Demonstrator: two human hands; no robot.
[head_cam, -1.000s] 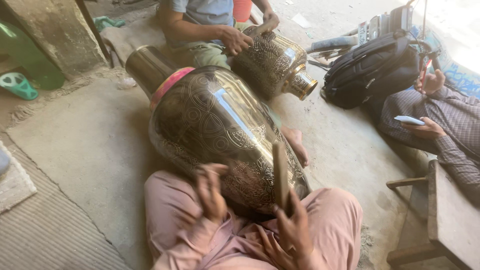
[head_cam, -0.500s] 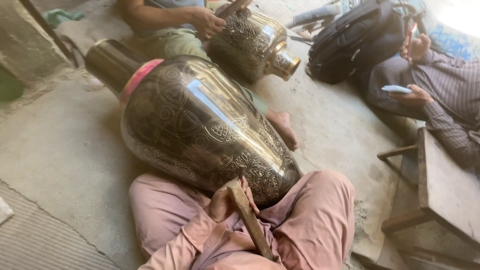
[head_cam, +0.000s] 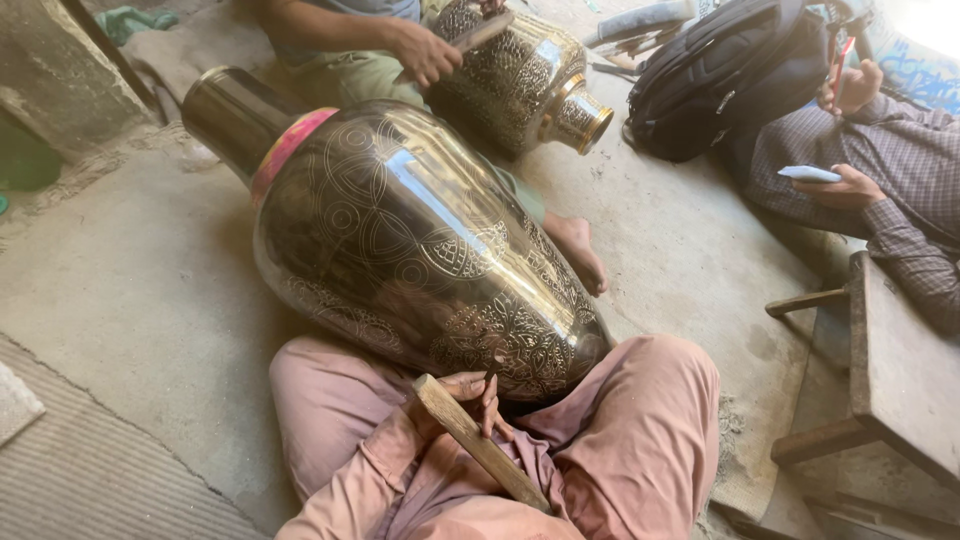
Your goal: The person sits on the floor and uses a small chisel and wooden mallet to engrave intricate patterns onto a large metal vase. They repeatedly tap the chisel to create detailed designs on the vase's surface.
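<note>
Now on its side across the pink-trousered lap, base toward the wearer: large engraved brass vase (head_cam: 420,250), neck with a pink band (head_cam: 285,150) aimed away over the concrete floor (head_cam: 130,290). No shift in that resting place across the last 1 second; only larger and nearer in view.

Changed instead: wooden stick (head_cam: 480,455). Upright at the vase's base 1 second ago, tilted half a second ago, now slanting low across the lap, upper end just under the base. No longer raised, then, but down against the lap.

Left hand (head_cam: 468,395) tucked against the base beside the stick's upper end, fingers (head_cam: 490,405) curled together; clamped on some small tool or merely bunched, cannot tell. Spread open on the vase's flank 1 second ago. Right hand out of sight, somewhere past the stick's lower end.

Further out: a second, smaller engraved vase (head_cam: 515,75) under another person's hand (head_cam: 425,50) with a stick of its own. To the right, a black backpack (head_cam: 730,75), a seated person in a checked shirt with a phone (head_cam: 810,173), and a wooden bench (head_cam: 900,370) near the knee.
</note>
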